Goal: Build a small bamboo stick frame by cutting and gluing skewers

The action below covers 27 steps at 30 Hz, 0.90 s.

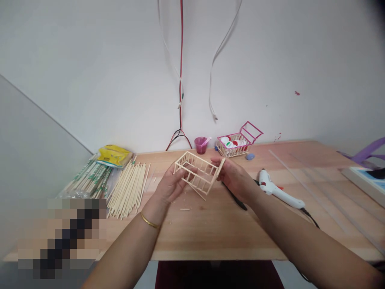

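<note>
A small open basket frame of pale wooden sticks [197, 170] is held tilted above the table, between both hands. My left hand [170, 185] is closed round its left end and underside, fingers partly behind the bars. At the right end, my right hand [230, 174] grips the upright end sticks, with some fingers hidden behind them. Below the frame, a loose stick [198, 192] slants down; whether it touches the frame I cannot tell. A short stick piece [185, 209] lies on the wooden table [210, 237].
Loose wooden sticks [128, 190] lie at left beside bagged sticks [90, 176] and a yellow packet [114, 155]. A purple cup [201, 145] and a pink-trimmed stick basket [234, 145] stand by the wall. A white glue gun [279, 192] lies right, near a black-handled tool [236, 197].
</note>
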Available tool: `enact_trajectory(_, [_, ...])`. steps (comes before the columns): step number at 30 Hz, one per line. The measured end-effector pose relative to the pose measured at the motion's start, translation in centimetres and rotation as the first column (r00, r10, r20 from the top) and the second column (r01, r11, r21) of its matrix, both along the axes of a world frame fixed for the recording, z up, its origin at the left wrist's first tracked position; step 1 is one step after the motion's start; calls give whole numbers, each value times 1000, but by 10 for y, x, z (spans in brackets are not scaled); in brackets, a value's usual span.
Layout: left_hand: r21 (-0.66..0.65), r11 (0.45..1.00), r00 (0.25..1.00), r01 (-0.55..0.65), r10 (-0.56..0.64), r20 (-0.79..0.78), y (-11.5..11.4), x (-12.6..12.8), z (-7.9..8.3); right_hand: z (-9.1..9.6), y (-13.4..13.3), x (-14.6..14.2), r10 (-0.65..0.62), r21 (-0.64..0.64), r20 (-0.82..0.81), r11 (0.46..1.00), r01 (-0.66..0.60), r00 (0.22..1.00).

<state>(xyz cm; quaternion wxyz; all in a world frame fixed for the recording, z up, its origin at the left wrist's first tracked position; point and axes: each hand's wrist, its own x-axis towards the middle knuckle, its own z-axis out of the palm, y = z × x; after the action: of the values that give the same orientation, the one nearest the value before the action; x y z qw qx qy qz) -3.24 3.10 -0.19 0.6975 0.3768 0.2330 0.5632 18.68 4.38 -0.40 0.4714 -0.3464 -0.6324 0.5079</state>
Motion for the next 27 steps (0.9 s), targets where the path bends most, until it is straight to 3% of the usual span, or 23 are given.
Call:
enact_trajectory(4, [49, 999, 999, -22, 23, -23, 2, -3, 0, 4, -6, -1, 62, 73, -35, 996, -59, 997])
enact_trajectory(10, [59, 998, 994, 12, -6, -110, -1, -5, 4, 9, -12, -3, -126, 208, 206, 975, 82, 970])
enact_trajectory(14, [-1, 997, 990, -81, 80, -117, 5, -4, -2, 8, -7, -2, -182, 208, 284, 970, 125, 942])
enact_trajectory(19, [-124, 930, 938, -346, 346, -18, 16, -6, -1, 9, -5, -1, -246, 154, 340, 967, 204, 908])
enact_trajectory(23, [-209, 923, 924, -325, 356, 137, 14, -15, 15, 10, -3, 1, -292, 162, 378, 955, 248, 879])
enact_trajectory(27, [-143, 947, 932, -287, 310, 188, 9, -25, 27, 10, 1, 4, -301, 195, 284, 948, 252, 910])
